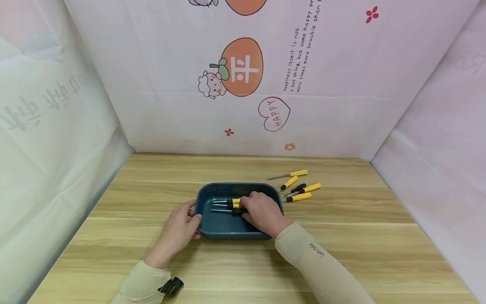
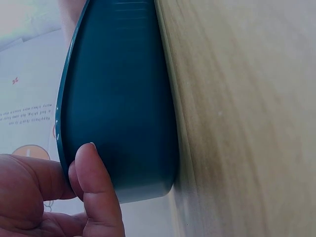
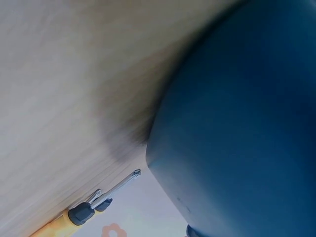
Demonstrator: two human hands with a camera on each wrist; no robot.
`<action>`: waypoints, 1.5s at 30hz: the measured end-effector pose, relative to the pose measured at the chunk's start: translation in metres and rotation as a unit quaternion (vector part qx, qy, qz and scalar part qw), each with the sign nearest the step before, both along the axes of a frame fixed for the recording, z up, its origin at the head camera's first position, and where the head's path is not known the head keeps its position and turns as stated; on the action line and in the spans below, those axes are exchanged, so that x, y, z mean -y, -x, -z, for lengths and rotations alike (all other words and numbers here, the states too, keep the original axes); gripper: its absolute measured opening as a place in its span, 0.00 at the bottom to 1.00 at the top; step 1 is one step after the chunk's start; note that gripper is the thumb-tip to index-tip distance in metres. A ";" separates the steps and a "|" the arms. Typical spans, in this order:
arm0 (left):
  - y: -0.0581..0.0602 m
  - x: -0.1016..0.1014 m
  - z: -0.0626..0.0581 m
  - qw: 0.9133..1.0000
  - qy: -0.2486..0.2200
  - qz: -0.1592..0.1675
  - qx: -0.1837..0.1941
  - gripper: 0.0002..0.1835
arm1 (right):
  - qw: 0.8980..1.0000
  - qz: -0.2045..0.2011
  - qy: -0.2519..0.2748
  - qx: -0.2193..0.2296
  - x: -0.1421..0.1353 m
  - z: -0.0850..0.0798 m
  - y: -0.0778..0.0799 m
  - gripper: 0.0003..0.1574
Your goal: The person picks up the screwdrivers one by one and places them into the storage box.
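Note:
A dark teal rectangular bin (image 1: pixel 231 233) stands on the wooden table. My left hand (image 1: pixel 178 228) grips its left end, thumb over the rim and fingers outside. In the left wrist view, the fingers (image 2: pixel 98 190) pinch the bin wall. Reaching inside, my right hand (image 1: pixel 262 213) curls over the handles of several screwdrivers. A black-handled screwdriver (image 1: pixel 222 210) runs under its thumb, and yellow-and-black-handled screwdrivers (image 1: pixel 229 201) lie beside it, shafts pointing left. The palm hides the handle ends, so I cannot tell how many it holds. The right wrist view shows only the bin's outside wall (image 3: pixel 237 123).
Right of the bin, several loose screwdrivers lie on the table (image 1: pixel 341 253): a yellow-handled screwdriver (image 1: pixel 298 173) farthest back, a black-handled screwdriver (image 1: pixel 298 188), and another yellow-handled screwdriver (image 1: pixel 301 196) nearest. A printed white cloth (image 1: pixel 171 118) hangs behind the table.

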State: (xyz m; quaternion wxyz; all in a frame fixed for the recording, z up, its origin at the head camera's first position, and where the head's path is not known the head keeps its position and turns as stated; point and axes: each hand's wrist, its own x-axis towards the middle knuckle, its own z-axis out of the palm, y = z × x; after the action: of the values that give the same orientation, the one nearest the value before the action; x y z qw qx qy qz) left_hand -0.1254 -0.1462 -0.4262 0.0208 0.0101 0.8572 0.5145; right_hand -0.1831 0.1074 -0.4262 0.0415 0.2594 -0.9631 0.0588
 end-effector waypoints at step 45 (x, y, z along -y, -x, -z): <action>0.001 -0.001 0.000 1.000 -0.008 -0.001 0.003 0.29 | 1.000 0.002 -0.003 0.009 -0.006 -0.014 -0.006 0.20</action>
State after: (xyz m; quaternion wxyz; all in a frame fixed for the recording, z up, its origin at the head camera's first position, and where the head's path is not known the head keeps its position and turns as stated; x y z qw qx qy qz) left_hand -0.1260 -0.1455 -0.4262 0.0226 0.0085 0.8532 0.5210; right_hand -0.1771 0.1138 -0.4121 0.0324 0.2566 -0.9642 0.0584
